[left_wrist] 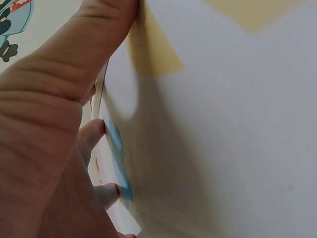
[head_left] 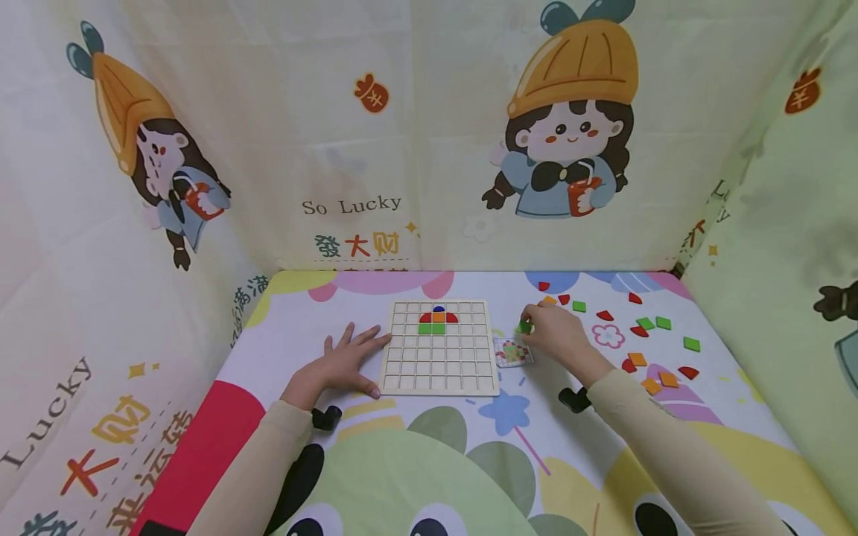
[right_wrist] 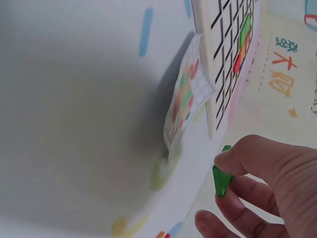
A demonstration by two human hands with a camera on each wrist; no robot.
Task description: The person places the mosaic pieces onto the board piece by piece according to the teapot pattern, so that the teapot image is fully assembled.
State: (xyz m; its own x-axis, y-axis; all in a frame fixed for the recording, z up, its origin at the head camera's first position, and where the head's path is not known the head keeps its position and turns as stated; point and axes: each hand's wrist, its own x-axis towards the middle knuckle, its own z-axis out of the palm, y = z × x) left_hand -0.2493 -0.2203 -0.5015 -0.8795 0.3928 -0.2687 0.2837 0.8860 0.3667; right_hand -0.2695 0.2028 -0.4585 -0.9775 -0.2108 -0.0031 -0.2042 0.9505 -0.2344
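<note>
A pale grid board (head_left: 439,368) lies on the table, with a small figure of tiles near its top: a blue piece (head_left: 439,309), an orange square (head_left: 439,318), red pieces (head_left: 452,318) at both sides and green squares (head_left: 439,328) below. My left hand (head_left: 342,362) rests spread at the board's left edge, its thumb and fingertips touching that side. To the right of the board, my right hand (head_left: 559,335) pinches a green tile (right_wrist: 222,177) between thumb and fingers, above the table. Just below it is a pattern card (head_left: 513,353) with a coloured picture, bent upward in the right wrist view.
Loose tiles are scattered on the right of the table, among them a green one (head_left: 692,344), an orange one (head_left: 668,380) and a red one (head_left: 688,372). A printed cloth wall (head_left: 442,238) stands behind the table's far edge, with more cloth at both sides.
</note>
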